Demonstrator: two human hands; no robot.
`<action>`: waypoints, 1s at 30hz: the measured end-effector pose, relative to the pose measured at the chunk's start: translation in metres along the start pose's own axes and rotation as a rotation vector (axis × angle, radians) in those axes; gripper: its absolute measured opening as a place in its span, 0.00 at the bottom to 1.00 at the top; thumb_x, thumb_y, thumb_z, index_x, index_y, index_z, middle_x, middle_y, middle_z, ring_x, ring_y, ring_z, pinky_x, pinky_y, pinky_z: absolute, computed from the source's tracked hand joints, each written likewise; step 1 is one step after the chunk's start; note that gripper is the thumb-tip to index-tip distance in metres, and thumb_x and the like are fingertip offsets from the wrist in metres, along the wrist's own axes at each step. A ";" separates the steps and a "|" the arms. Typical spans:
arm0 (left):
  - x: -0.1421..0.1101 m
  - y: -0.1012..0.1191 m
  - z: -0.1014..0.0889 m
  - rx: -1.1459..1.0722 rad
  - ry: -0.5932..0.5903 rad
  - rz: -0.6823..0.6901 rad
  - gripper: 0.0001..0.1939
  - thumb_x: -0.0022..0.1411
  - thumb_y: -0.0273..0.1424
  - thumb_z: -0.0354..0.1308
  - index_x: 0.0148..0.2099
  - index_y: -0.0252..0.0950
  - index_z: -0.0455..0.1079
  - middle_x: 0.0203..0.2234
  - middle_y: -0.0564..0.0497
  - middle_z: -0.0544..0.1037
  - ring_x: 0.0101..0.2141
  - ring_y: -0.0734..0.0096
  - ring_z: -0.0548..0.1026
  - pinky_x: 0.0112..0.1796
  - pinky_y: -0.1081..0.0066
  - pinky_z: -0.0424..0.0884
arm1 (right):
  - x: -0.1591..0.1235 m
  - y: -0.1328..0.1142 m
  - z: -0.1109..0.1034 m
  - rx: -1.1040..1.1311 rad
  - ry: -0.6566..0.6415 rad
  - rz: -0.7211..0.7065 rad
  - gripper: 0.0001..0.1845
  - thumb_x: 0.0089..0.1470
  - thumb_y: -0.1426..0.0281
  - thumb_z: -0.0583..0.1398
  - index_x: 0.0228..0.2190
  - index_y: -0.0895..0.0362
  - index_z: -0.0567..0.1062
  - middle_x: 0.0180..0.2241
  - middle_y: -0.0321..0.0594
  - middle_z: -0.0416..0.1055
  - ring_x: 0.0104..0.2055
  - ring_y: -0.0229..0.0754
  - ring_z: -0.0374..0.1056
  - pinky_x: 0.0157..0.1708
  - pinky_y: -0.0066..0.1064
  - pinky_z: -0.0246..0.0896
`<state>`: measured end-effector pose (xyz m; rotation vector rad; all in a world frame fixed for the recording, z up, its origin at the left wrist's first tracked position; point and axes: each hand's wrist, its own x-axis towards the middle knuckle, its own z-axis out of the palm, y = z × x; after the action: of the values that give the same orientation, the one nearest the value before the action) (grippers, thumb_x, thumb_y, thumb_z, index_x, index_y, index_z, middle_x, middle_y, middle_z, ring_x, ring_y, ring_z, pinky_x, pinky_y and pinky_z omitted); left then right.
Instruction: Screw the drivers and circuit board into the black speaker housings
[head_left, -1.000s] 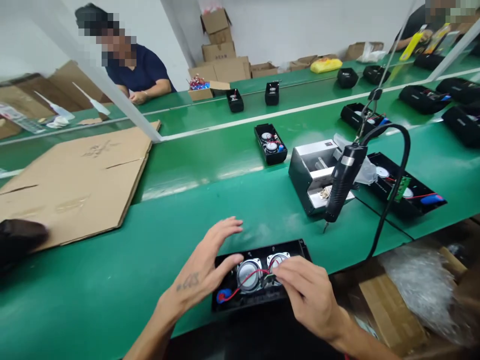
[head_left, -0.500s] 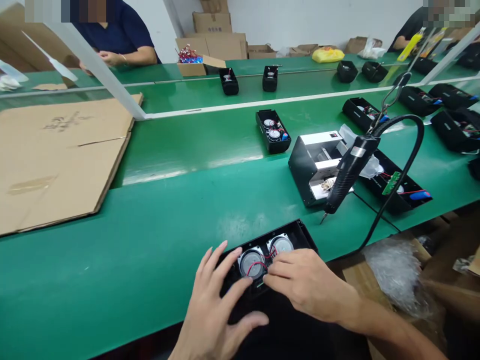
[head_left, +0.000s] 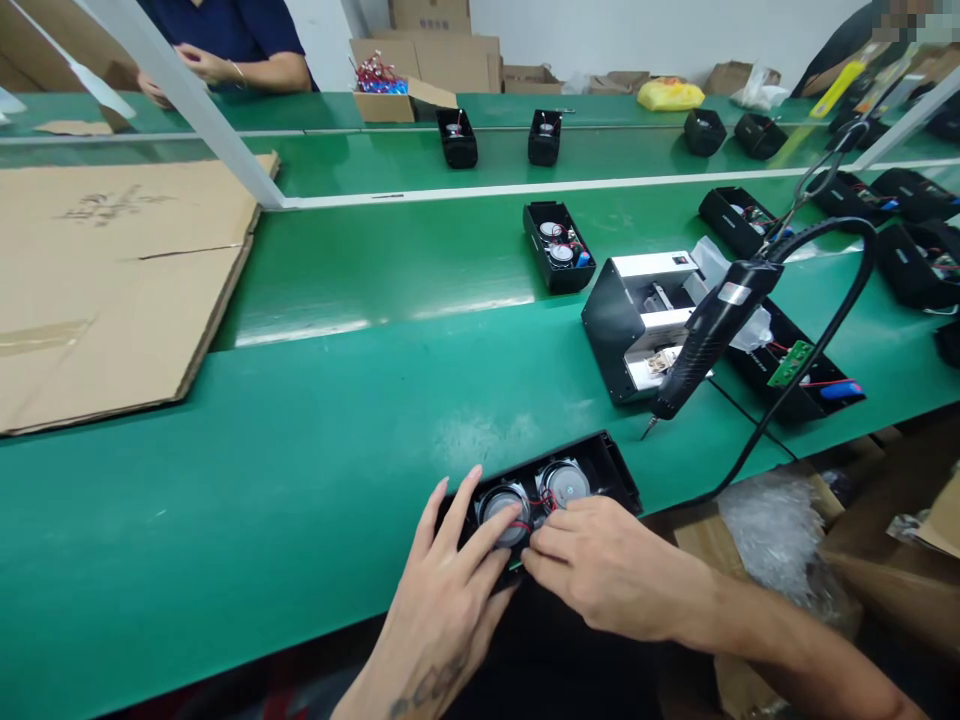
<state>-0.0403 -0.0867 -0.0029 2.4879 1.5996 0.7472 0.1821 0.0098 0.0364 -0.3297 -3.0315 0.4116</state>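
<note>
Since the earlier frame, the left hand [head_left: 442,590] has moved further onto the black speaker housing [head_left: 600,462], its spread fingers lying across the left round speaker [head_left: 501,515]. The right hand [head_left: 607,565] is bunched just beside it, at the red wires [head_left: 541,502] between the two speakers; whether its fingertips pinch a wire, I cannot tell. The housing lies open side up at the near edge of the green workbench [head_left: 225,500]. A tug on those thin wires could pull a joint loose, and finger pressure could dent the speaker's cone. The hanging electric screwdriver [head_left: 712,335] has its tip near the housing, a possible scratch if knocked.
</note>
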 end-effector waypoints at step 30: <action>0.022 -0.022 -0.004 -0.010 -0.162 0.061 0.11 0.62 0.33 0.70 0.47 0.44 0.82 0.57 0.50 0.83 0.70 0.34 0.64 0.65 0.37 0.63 | 0.009 0.020 -0.006 0.262 -0.005 -0.006 0.10 0.59 0.78 0.62 0.42 0.61 0.82 0.40 0.47 0.83 0.42 0.47 0.76 0.45 0.38 0.69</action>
<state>-0.0531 -0.0579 0.0015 2.5272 1.4678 0.5425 0.1784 0.0322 0.0370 -0.3022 -2.9324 0.7987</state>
